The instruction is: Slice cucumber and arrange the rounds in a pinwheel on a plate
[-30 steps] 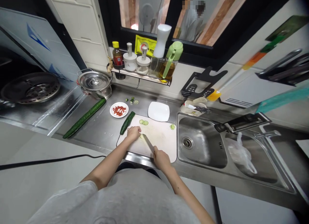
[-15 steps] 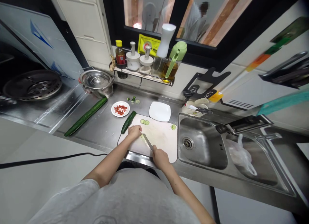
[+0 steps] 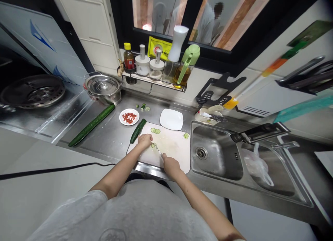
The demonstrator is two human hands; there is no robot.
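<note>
My right hand (image 3: 171, 166) is wrapped around the handle of a knife (image 3: 158, 150), its blade angled up and left over a white cutting board (image 3: 171, 154). The tip of the blade is at a cucumber slice (image 3: 153, 145). Close by on the left, my left hand (image 3: 144, 141) rests on the board with curled fingers; what they hold, if anything, is hidden. Beyond that hand, a dark green piece of cucumber (image 3: 138, 131) lies along the board's left edge. More cucumber slices (image 3: 155, 130) lie near the board's far edge, and others (image 3: 186, 136) sit at its right corner.
A whole cucumber (image 3: 92, 125) lies left on the steel counter. Behind the board are a plate of chopped red bits (image 3: 129, 117), cucumber ends (image 3: 143, 106) and a white plate (image 3: 171, 119). A sink (image 3: 218, 152) adjoins on the right. A condiment rack (image 3: 154, 79) hangs above.
The knife blade has turned slightly, showing less of its flat side, and the slice beside its tip is more visible. My left hand stays in nearly the same place. The view has shifted slightly.
</note>
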